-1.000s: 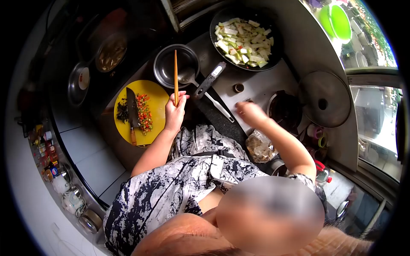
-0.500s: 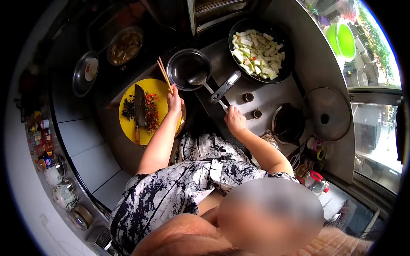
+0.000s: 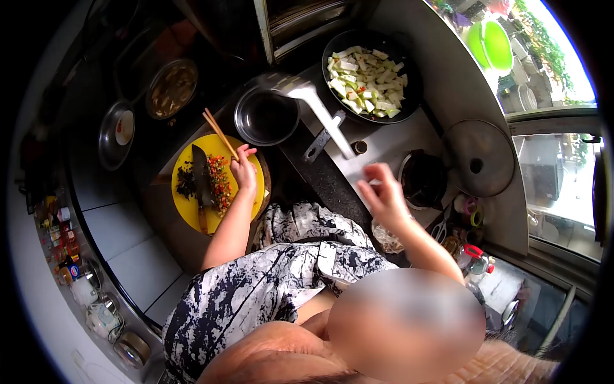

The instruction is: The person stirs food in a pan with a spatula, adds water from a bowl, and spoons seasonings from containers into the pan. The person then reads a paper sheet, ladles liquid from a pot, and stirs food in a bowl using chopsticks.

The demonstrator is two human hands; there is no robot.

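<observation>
The left hand [image 3: 244, 171] pinches a pair of long wooden chopsticks [image 3: 219, 133] over the round yellow plastic cutting board [image 3: 246, 206]; their long axis runs diagonally, tips pointing far-left. The right hand [image 3: 384, 195] grips the near end of a long-handled metal ladle [image 3: 320, 118], motion-blurred, its bowl pointing far-left above the small dark saucepan [image 3: 265, 116]. Half a second ago the ladle's bowl rested inside that saucepan; now it is lifted and the right hand has drawn nearer. A steel cleaver [image 3: 202, 179] lies on the board beside chopped red and green chilli [image 3: 219, 181]. The black wok of cut vegetables [image 3: 368, 72] sits far right. No writing is legible.
</observation>
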